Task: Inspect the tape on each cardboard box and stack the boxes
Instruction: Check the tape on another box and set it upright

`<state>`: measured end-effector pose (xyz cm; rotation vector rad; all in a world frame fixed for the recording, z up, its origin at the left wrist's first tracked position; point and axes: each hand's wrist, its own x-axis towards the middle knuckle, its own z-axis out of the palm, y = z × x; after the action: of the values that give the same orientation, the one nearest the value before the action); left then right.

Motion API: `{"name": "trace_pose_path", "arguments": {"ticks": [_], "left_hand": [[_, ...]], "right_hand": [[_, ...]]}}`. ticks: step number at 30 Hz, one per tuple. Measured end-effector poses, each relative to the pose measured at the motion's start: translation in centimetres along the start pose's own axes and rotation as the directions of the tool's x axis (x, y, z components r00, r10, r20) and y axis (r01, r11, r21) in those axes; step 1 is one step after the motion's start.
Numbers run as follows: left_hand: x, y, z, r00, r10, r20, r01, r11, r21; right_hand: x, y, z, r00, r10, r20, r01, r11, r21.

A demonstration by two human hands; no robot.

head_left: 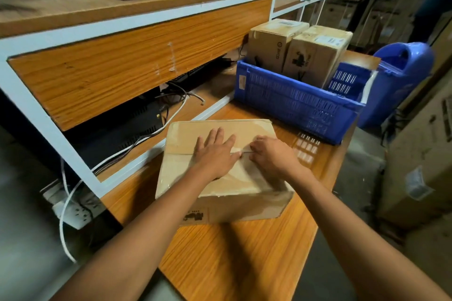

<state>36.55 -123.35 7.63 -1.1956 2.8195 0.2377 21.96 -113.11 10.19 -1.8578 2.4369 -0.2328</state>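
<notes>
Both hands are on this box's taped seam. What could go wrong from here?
1. The right hand has curled fingers at the tape seam; picking there could lift or tear it.
2. The left hand presses flat on the cardboard box, whose top looks creased; the flaps may sag.
3. The blue crate holds two boxes, so stacking room there looks tight.

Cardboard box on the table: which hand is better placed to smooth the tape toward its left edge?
Probably the left hand: it lies flat on the tape seam, nearest the stretch running left. The right hand sits at the right end.
</notes>
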Motion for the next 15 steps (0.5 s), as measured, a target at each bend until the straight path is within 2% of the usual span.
{"name": "trace_pose_path", "arguments": {"ticks": [3, 6, 9, 12, 15], "left_hand": [[-2.0, 1.6, -0.1, 0.998, 0.008, -0.056, -0.014, 0.995, -0.098], [-4.1, 3.2, 0.6, 0.997, 0.075, 0.002, -0.074, 0.994, -0.083], [-4.2, 3.5, 0.4, 0.99, 0.087, 0.115, -0.083, 0.996, -0.039], [-4.2, 3.4, -0.2, 0.988, 0.102, 0.12, -0.1, 0.995, -0.02], [-5.1, 2.9, -0.6, 0.986, 0.146, 0.078, -0.139, 0.986, -0.098]], "right_hand": [[-2.3, -0.7, 0.0, 0.998, 0.064, -0.014, -0.064, 0.998, -0.006], [-3.9, -0.5, 1.5, 0.996, -0.084, -0.035, 0.08, 0.992, -0.102], [-3.5, -0.2, 1.3, 0.989, -0.081, 0.122, 0.102, 0.979, -0.178], [-2.9, -1.2, -1.8, 0.954, -0.104, 0.282, 0.168, 0.963, -0.212], [-3.3, -1.0, -3.3, 0.957, -0.071, 0.281, 0.099, 0.991, -0.088]]}}
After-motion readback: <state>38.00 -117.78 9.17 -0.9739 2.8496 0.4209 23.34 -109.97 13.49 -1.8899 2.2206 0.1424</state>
